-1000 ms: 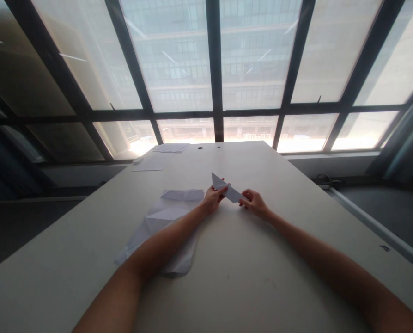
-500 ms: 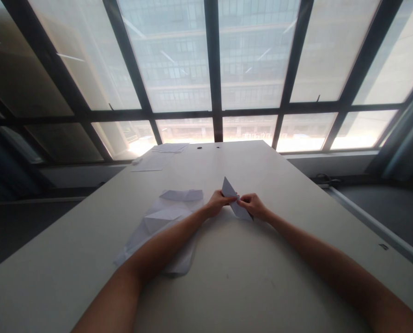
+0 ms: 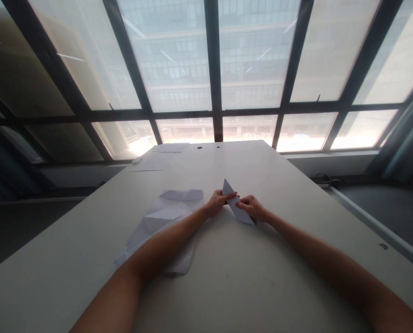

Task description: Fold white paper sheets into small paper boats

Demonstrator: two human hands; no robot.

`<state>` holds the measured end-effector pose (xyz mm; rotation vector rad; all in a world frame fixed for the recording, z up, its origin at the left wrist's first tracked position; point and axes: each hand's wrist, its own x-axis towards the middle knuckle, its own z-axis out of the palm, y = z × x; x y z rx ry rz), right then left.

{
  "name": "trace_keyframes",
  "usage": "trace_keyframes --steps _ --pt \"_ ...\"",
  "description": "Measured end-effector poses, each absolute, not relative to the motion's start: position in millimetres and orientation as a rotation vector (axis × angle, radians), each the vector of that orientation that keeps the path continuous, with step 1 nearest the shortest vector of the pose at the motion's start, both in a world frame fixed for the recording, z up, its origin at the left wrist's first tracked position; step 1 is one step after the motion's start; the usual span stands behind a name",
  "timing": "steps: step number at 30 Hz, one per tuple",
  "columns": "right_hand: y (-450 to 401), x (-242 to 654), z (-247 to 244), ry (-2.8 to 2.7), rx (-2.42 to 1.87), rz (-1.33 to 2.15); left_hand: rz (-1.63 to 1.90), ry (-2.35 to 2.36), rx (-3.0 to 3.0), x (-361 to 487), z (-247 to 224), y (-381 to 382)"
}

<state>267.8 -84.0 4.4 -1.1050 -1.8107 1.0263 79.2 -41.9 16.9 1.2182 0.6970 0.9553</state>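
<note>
A folded sheet of white paper [image 3: 243, 215], narrow and pointed at both ends, is held slantwise just above the table. My left hand [image 3: 217, 202] grips its upper part, the thumb lying across the front face. Lower down, my right hand [image 3: 254, 208] pinches the same paper with its thumb on the front. The fingers behind the paper are mostly hidden. Left of my hands, creased white sheets [image 3: 165, 221] lie on the table, partly covered by my left forearm.
The long white table [image 3: 227, 286] reaches to a wall of windows [image 3: 179, 60]. More flat sheets of paper [image 3: 149, 162] lie at its far left end. A small dark mark [image 3: 383, 246] shows near the right edge, and a dark round hole [image 3: 199, 147] at the far end.
My right thumb has moved from close by the left thumb onto the front of the paper. The folded paper sits slightly lower, its lower point more exposed.
</note>
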Motion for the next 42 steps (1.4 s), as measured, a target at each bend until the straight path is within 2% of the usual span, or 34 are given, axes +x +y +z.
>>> trace_keyframes --steps 19,29,38,42 --pt "-90.3 268.8 16.6 -1.851 -1.125 1.144 1.240 0.668 0.926 77.4 16.2 -26.8" --pt "-91.0 267.0 13.3 -1.599 -1.169 1.041 0.870 0.604 1.146 76.1 17.1 -38.2" --pt "-87.9 262.3 13.2 -1.589 -1.204 0.914 0.856 0.622 1.236 76.8 16.4 -41.4" --pt "-88.1 264.6 12.8 -1.591 -1.176 0.960 0.841 0.642 1.194 76.9 16.5 -41.4"
